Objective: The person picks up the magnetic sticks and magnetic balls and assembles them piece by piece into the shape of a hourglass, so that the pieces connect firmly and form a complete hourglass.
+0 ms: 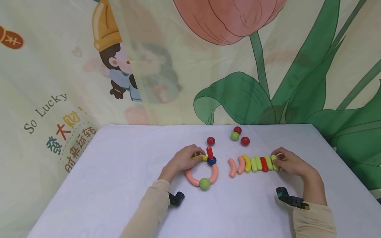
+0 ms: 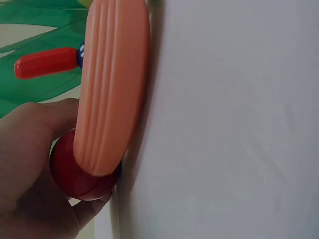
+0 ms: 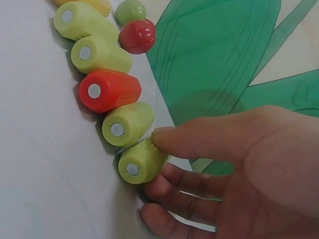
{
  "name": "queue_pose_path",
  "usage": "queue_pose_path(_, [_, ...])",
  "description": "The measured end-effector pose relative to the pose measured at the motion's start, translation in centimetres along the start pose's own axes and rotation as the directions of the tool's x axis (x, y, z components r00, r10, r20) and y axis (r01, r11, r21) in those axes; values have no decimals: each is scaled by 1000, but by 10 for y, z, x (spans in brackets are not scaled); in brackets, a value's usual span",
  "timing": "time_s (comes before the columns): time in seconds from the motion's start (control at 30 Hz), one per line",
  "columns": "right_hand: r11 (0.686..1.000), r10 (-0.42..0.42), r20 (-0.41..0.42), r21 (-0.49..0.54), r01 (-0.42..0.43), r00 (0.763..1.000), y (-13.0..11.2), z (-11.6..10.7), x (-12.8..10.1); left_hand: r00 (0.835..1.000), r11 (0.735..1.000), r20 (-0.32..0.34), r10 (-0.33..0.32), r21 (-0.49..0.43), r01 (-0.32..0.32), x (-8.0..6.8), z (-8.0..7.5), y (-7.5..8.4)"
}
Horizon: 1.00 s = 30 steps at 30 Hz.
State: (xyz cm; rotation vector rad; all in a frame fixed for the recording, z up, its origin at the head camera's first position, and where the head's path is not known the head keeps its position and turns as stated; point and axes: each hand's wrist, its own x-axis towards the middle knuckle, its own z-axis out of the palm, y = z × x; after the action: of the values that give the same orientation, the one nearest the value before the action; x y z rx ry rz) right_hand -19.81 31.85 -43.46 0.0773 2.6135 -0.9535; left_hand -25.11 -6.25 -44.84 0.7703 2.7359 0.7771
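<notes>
Ring (image 1: 214, 174) had the row of pieces (image 1: 258, 163) at its 3 o'clock, a ball (image 1: 204, 183) at 6, left hand (image 1: 187, 158) around 10. Right hand (image 1: 290, 162) was at the row's 3 o'clock end, three loose balls (image 1: 245, 141) off its 11.

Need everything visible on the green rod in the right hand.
The green rod is light yellow-green, short and roughly cylindrical, with ridged sides; it looks like plastic. A round grey, metal-looking disc sits in its near end; the far end is hidden. It lies on its side at the right end of the row in the head view, on the white tabletop, beside another green rod; contact between them is hard to confirm. The right hand pinches it.
</notes>
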Motion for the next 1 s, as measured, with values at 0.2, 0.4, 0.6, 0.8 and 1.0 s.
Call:
queue_pose_path(0.2, [1000, -11, -5, 24, 11, 1000, -1, -1, -1, 991, 991, -1, -137, 12, 137, -14, -7, -2])
queue_pose_path(0.4, [1000, -11, -22, 26, 11, 1000, -2, -2, -2, 992, 992, 17, -123, 12, 122, -21, -13, -2])
queue_pose_path(0.6, [999, 0, -41, 39, 2, 999, -2, -3, -3, 999, 999, 28, 28, 24, -29, -14, -6, -3])
queue_pose_path(0.8, [999, 1, -55, 48, 2, 998, -4, -3, -1, 1000, 1000, 6, -8, 17, 8, -10, -3, -2])
queue_pose_path(1.0, [998, 7, -81, 60, -2, 997, -5, -3, 0, 990, 991, -27, -136, -12, 135, -14, -6, 0])
